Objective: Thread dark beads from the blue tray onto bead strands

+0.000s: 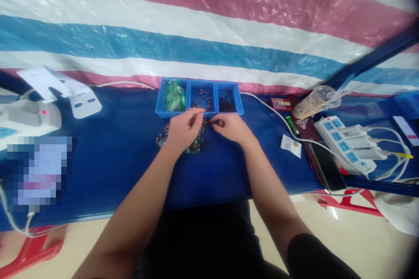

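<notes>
My left hand (185,129) is closed in a pinch just in front of a blue three-compartment tray (201,114). Whatever its fingertips hold is too small to make out. My right hand (231,126) faces it from the right, thumb and forefinger drawn together at the edge of some small brass-coloured pieces (204,124); anything between them is hidden or too tiny to name. Under and beside my left hand lies a greenish plastic bag (193,147) with more such pieces on it. The tray holds a green bag (175,96) at left, brass-coloured pieces (205,94) in the middle and dark small parts (227,103) at right.
On the right lie a white packet (291,146), a green tube (292,125), a tilted plastic cup (316,102), a dark phone (327,165) and a power strip (343,146) with cables. To the left are a white stand (85,102) and a pixelated device (42,172). Striped sheeting (196,30) hangs behind.
</notes>
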`<state>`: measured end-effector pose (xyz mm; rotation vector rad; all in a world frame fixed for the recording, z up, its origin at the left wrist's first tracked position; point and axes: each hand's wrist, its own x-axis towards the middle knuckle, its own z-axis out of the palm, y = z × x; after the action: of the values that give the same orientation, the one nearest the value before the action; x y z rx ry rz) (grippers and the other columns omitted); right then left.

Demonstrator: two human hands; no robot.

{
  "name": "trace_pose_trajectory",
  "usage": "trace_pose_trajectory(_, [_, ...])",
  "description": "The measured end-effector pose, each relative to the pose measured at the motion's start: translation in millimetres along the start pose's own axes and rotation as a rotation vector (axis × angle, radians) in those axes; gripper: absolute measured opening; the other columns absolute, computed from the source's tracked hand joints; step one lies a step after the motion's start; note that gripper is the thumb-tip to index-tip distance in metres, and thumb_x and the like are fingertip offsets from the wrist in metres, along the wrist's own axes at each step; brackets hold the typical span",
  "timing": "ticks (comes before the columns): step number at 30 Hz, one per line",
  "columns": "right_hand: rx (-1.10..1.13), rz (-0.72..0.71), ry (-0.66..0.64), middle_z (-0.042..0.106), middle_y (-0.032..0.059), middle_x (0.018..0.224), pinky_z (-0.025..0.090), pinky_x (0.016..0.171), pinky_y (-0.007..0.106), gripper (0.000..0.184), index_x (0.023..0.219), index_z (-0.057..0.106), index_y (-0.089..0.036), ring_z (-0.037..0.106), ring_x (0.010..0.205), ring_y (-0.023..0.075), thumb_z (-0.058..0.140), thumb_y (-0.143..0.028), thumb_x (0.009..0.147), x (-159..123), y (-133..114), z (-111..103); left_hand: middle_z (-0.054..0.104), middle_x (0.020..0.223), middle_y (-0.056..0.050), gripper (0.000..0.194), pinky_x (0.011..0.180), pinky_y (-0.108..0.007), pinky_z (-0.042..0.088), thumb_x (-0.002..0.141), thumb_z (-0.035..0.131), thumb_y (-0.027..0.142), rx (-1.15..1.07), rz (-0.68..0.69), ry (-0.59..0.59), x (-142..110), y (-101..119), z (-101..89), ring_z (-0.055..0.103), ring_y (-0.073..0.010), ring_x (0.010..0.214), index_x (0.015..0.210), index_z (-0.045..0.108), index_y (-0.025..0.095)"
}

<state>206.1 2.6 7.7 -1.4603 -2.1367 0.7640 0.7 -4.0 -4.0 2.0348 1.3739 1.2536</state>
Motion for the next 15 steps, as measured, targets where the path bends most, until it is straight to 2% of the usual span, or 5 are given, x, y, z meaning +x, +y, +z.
trace_pose_trajectory(7, [-0.027, 0.009, -0.119, 0.070, 0.0001, 0.073, 0.038, 0.063, 0.027, 0.021, 0.104, 0.077, -0.022, 0.059, 0.065, 0.0140, 0.066, -0.019, 0.086, 1.1, -0.1, 6.3, 0.074, 0.079, -0.002, 0.027, 0.061, -0.023, 0.048, 0.098, 0.056, 0.035, 0.007, 0.009, -0.012, 0.4, 1.1, -0.3, 0.061, -0.0109, 0.058, 0.110, 0.074, 0.019])
trace_pose_trajectory(11, [-0.059, 0.023, -0.118, 0.070, 0.0002, 0.073, 0.036, 0.061, 0.027, 0.011, 0.092, 0.075, -0.021, 0.058, 0.065, 0.0137, 0.066, -0.019, 0.086, 1.6, 0.5, 6.2, 0.074, 0.079, -0.002, 0.027, 0.062, -0.023, 0.048, 0.098, 0.056, 0.035, 0.012, 0.007, -0.012, 0.6, 1.7, -0.4, 0.063, -0.0117, 0.062, 0.109, 0.075, 0.020])
trace_pose_trajectory(15, [-0.108, 0.016, -0.104, 0.072, 0.0012, 0.076, 0.034, 0.061, 0.027, 0.013, 0.089, 0.074, -0.021, 0.059, 0.066, 0.0142, 0.063, -0.016, 0.085, 1.1, -0.8, 5.5, 0.074, 0.079, -0.002, 0.027, 0.062, -0.023, 0.048, 0.098, 0.056, 0.036, 0.011, 0.005, -0.016, 0.5, 0.6, -0.1, 0.063, -0.0121, 0.062, 0.109, 0.075, 0.020])
